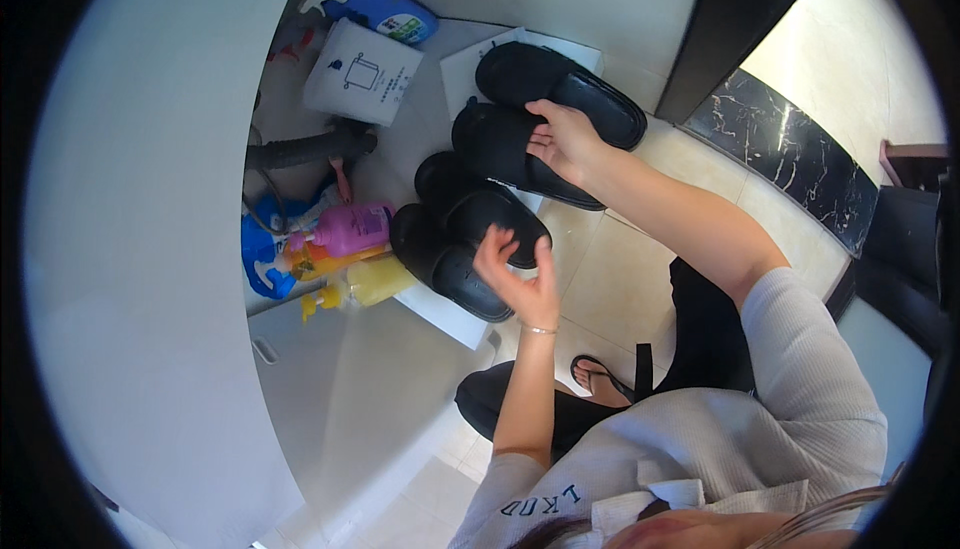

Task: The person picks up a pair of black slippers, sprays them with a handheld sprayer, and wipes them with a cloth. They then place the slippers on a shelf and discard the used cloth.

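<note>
Two pairs of black slide slippers lie side by side on a white surface at the mouth of a low cupboard. My right hand (568, 141) grips a slipper (495, 139) of the farther pair, its fingers at the strap opening and the thumb on top. The other slipper (560, 84) of that pair rests just beyond it. Over the nearer pair, my left hand (520, 274) has its thumb and fingers apart and holds nothing. Its fingertips are close to one slipper (485, 211); another slipper (450, 264) lies to its left. Whether the fingertips touch is unclear.
Inside the cupboard are a blue spray bottle (385, 14), a white box (362, 74), a dark hose (310, 149), a pink pump bottle (345, 231) and a yellow pump bottle (375, 281). A large white panel (160, 249) fills the left. A dark post (735, 19) stands far right.
</note>
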Action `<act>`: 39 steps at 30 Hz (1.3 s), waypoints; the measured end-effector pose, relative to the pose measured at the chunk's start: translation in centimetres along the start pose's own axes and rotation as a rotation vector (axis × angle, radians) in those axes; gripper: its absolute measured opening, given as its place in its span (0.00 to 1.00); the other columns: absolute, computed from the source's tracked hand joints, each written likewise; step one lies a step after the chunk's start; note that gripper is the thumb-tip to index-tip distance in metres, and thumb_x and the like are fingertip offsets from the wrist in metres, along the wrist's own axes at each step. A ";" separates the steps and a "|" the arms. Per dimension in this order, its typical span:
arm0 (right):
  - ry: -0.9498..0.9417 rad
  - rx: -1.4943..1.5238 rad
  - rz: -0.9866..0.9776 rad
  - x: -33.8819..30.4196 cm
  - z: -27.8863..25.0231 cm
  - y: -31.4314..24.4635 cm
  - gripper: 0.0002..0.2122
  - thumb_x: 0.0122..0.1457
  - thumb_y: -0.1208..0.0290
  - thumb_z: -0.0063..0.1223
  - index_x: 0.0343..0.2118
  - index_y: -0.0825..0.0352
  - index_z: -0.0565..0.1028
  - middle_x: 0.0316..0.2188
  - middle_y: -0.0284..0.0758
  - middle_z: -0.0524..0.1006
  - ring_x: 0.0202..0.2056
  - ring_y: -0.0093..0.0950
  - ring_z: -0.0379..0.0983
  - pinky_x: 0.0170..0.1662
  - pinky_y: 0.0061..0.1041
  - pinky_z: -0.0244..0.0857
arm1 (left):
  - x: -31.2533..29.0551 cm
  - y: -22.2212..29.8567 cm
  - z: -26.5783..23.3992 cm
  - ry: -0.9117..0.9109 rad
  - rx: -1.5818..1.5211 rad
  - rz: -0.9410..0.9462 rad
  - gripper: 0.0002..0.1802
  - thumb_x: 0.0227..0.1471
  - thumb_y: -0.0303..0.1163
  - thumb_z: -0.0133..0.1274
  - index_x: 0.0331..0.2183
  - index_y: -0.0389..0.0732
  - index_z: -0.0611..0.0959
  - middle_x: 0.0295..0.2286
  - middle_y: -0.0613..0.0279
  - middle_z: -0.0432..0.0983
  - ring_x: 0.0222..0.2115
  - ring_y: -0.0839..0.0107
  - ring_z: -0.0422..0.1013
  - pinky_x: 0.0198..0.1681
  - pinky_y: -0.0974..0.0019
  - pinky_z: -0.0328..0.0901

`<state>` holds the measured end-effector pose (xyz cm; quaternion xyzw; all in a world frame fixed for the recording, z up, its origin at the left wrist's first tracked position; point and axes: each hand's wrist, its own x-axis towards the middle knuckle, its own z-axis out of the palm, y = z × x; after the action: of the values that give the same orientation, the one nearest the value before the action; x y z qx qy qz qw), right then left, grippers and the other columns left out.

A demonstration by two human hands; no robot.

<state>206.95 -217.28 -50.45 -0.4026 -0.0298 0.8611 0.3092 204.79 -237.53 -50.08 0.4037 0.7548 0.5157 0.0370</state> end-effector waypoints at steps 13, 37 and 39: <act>-0.017 -0.017 0.006 -11.1 -9.7 -4.8 0.07 0.62 0.59 0.51 0.35 0.55 0.73 0.33 0.27 0.79 0.40 0.22 0.74 0.41 0.28 0.63 | 22.5 -7.5 3.3 -0.282 0.432 0.057 0.27 0.54 0.46 0.55 0.44 0.30 0.77 0.36 0.48 0.78 0.38 0.57 0.75 0.42 0.58 0.69; -0.018 -0.117 -0.051 -20.1 -13.2 -5.5 0.18 0.63 0.71 0.43 0.56 0.62 0.64 0.46 0.35 0.75 0.45 0.27 0.74 0.49 0.32 0.67 | 36.0 -20.0 2.3 0.146 0.573 -0.116 0.28 0.45 0.40 0.59 0.42 0.27 0.79 0.39 0.33 0.74 0.45 0.41 0.67 0.53 0.50 0.62; -0.023 -0.119 -0.053 -20.2 -13.3 -5.4 0.18 0.63 0.71 0.42 0.57 0.62 0.64 0.46 0.35 0.75 0.45 0.27 0.74 0.49 0.32 0.67 | 35.4 -19.1 2.1 0.179 0.633 -0.078 0.27 0.45 0.39 0.58 0.43 0.27 0.78 0.40 0.33 0.73 0.45 0.42 0.67 0.52 0.49 0.62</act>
<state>228.92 -226.78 -44.16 -0.4093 -0.0950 0.8540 0.3070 171.13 -215.78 -53.70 0.3191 0.8927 0.2871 -0.1370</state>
